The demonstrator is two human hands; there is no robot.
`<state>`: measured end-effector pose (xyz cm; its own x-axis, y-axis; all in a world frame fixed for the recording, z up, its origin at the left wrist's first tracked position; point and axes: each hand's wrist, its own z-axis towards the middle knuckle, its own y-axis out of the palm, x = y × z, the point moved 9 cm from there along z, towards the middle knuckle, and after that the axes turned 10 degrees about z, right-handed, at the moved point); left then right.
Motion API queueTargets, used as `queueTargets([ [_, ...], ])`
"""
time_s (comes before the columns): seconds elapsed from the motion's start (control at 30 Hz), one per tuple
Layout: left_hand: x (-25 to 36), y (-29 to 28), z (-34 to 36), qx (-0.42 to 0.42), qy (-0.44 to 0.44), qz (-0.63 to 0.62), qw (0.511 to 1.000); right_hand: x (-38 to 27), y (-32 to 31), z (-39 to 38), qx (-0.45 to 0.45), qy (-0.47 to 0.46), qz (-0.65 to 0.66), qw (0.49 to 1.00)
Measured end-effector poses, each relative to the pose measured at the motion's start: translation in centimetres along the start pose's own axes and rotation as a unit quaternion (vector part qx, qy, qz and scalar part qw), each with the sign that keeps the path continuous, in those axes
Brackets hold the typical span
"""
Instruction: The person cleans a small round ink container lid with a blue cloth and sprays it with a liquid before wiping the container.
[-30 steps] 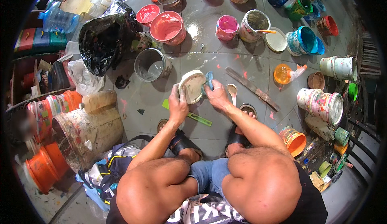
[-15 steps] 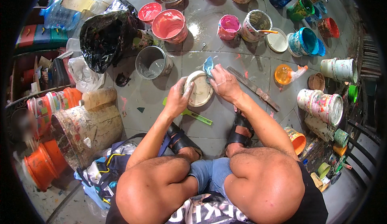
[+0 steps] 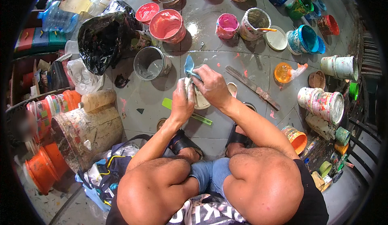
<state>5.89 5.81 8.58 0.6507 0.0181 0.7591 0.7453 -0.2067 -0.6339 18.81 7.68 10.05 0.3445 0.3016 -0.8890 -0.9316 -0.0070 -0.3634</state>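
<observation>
My left hand (image 3: 184, 103) is closed on the upper left rim of a round off-white tub (image 3: 201, 101), which is partly hidden behind my hands. My right hand (image 3: 213, 86) pinches a blue cloth (image 3: 189, 65) and holds it against the same rim, close to my left fingertips. A corner of the cloth sticks up above the fingers. Under the tub, a bright green flat tool (image 3: 201, 119) lies on the floor. Just right of my right hand a small pale object (image 3: 232, 88) peeks out; its kind is unclear.
A paint-crusted flat strip (image 3: 252, 87) lies right of my hands. Ahead stand a clear bucket (image 3: 157, 65), a coral paint bucket (image 3: 178, 35) and a pink paint pot (image 3: 227, 32). To the right are an orange bottle (image 3: 283, 73) and stained buckets (image 3: 321, 103); a large stained drum (image 3: 89, 132) lies left.
My right hand has moved left with the blue cloth, toward my left hand at the tub's upper left rim. The tub is now more covered by my hands.
</observation>
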Motion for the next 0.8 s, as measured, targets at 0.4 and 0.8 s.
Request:
queueTargets([
  [0.4,0.5,0.0,-0.4,0.0,-0.006,-0.023,1.0,-0.7,-0.5,-0.4,0.056,0.033,0.073,0.995],
  [0.8,-0.4,0.4,-0.2,0.002,0.011,0.017,1.0,-1.1,0.1,0.0,0.013,0.048,0.019,0.999],
])
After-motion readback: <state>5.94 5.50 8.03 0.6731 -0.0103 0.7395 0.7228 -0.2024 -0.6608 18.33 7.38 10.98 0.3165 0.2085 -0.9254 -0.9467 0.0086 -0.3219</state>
